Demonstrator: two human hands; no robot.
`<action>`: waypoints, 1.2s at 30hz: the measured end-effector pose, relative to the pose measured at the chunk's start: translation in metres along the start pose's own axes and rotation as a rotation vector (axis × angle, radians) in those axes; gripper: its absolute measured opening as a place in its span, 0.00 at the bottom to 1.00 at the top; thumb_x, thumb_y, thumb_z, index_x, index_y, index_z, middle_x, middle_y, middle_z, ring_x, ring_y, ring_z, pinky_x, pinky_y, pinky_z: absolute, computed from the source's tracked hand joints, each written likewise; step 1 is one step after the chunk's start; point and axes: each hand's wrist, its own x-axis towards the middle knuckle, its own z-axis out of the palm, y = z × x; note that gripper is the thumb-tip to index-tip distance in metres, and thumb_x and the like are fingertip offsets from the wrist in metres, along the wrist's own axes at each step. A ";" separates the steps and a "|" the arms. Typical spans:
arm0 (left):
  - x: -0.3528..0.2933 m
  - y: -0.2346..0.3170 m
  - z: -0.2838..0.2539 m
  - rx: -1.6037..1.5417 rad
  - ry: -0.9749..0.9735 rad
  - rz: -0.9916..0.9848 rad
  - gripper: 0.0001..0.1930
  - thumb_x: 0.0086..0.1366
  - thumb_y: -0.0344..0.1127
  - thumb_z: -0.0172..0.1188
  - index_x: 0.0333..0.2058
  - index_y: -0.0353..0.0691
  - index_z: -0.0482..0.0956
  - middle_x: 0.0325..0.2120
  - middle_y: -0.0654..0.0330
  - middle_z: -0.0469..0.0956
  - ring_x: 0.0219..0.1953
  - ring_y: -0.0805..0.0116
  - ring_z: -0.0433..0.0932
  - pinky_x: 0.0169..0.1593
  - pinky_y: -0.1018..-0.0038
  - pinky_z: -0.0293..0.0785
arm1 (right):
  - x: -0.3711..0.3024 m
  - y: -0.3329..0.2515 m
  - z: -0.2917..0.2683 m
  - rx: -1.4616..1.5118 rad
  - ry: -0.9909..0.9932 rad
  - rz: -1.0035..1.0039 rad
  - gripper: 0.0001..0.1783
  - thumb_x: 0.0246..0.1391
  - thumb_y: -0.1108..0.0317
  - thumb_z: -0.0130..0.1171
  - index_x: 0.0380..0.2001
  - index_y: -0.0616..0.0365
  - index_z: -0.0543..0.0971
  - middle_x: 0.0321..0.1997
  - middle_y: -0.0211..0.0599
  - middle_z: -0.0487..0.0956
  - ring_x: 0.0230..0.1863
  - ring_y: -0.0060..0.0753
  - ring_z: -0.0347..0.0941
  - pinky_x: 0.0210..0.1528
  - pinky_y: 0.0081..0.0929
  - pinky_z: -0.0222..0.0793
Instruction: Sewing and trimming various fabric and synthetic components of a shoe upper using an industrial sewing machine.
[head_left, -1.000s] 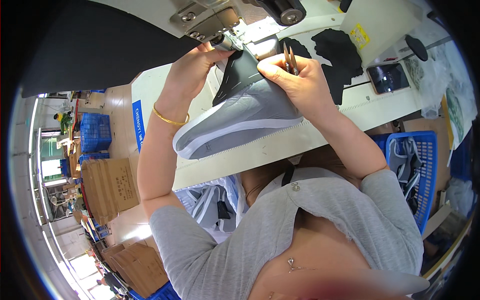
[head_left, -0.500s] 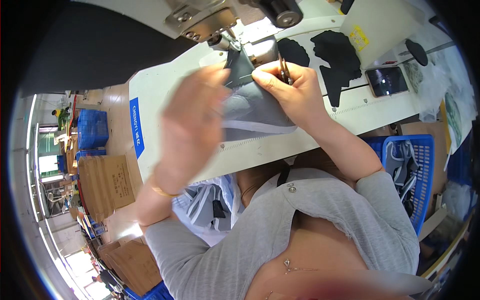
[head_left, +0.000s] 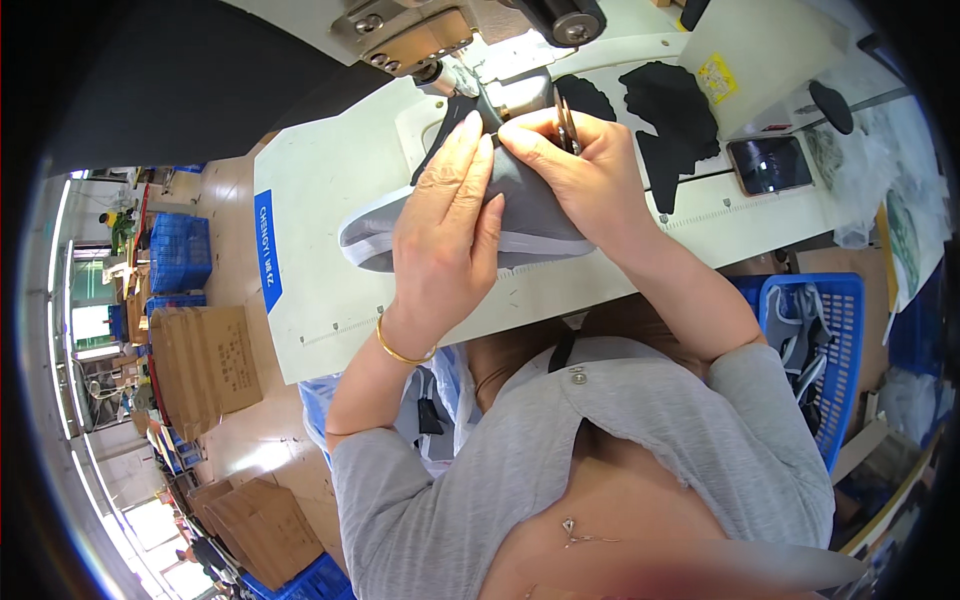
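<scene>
A grey shoe upper [head_left: 535, 215] with a white border lies on the sewing machine's bed, one end beneath the presser foot [head_left: 460, 80]. My left hand [head_left: 445, 215] rests on it, fingers stretched out flat and close together, thumb apart, fingertips near the foot. Between thumb and forefinger, my right hand [head_left: 590, 170] pinches the upper's edge just right of those fingertips. Slim dark metal thread snips [head_left: 566, 125] are tucked in the same right hand, blades pointing up. A black strip of fabric [head_left: 440, 140] shows left of the foot. The needle tip cannot be made out.
Black fabric pieces [head_left: 670, 105] and a phone [head_left: 770, 164] lie on the right of the white table [head_left: 320, 220]. A blue basket [head_left: 845, 350] holding grey uppers stands at right. Below the table edge sits a lined bin [head_left: 455, 400]. Cardboard boxes [head_left: 205, 365] are at left.
My left hand has come down from a blurred sweep onto the upper, fingers now beside the right fingertips. The upper has turned, its rounded end showing at left. My right hand has barely moved.
</scene>
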 end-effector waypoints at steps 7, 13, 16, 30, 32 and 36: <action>0.007 -0.010 0.000 0.025 0.005 0.005 0.19 0.61 0.24 0.58 0.52 0.25 0.74 0.55 0.41 0.72 0.58 0.47 0.72 0.60 0.62 0.68 | 0.009 0.000 0.001 0.049 0.008 -0.011 0.08 0.55 0.70 0.62 0.28 0.65 0.82 0.22 0.23 0.78 0.26 0.09 0.64 0.28 0.15 0.63; 0.011 -0.017 0.005 0.014 0.100 0.013 0.17 0.60 0.25 0.61 0.48 0.27 0.76 0.50 0.44 0.76 0.53 0.47 0.75 0.57 0.62 0.71 | 0.006 -0.002 -0.009 -0.094 0.004 -0.046 0.08 0.54 0.69 0.63 0.30 0.66 0.82 0.22 0.25 0.79 0.26 0.09 0.65 0.29 0.16 0.63; 0.018 -0.020 0.008 0.144 0.223 0.058 0.14 0.56 0.25 0.63 0.43 0.30 0.80 0.42 0.51 0.79 0.46 0.53 0.77 0.51 0.64 0.73 | 0.002 -0.004 -0.015 -0.124 0.000 -0.043 0.09 0.55 0.69 0.63 0.31 0.66 0.82 0.23 0.26 0.80 0.27 0.10 0.65 0.29 0.16 0.64; 0.042 -0.033 0.018 0.302 0.393 0.242 0.12 0.44 0.26 0.63 0.32 0.39 0.83 0.29 0.63 0.77 0.34 0.64 0.76 0.40 0.69 0.71 | -0.007 -0.005 -0.015 -0.098 -0.053 0.048 0.10 0.57 0.68 0.62 0.31 0.67 0.81 0.23 0.26 0.79 0.27 0.09 0.65 0.30 0.17 0.64; 0.038 -0.030 0.023 0.335 0.400 0.230 0.12 0.44 0.26 0.63 0.32 0.38 0.83 0.29 0.62 0.77 0.34 0.64 0.76 0.41 0.68 0.71 | -0.008 -0.006 -0.016 -0.080 -0.046 0.019 0.10 0.57 0.68 0.62 0.31 0.67 0.81 0.23 0.26 0.79 0.28 0.09 0.64 0.30 0.17 0.64; 0.030 -0.022 0.022 0.423 0.347 0.199 0.10 0.50 0.22 0.66 0.34 0.37 0.84 0.31 0.63 0.80 0.36 0.64 0.78 0.43 0.70 0.72 | -0.006 -0.006 -0.016 -0.105 -0.041 0.002 0.09 0.57 0.69 0.61 0.31 0.67 0.81 0.23 0.25 0.79 0.28 0.09 0.64 0.30 0.16 0.63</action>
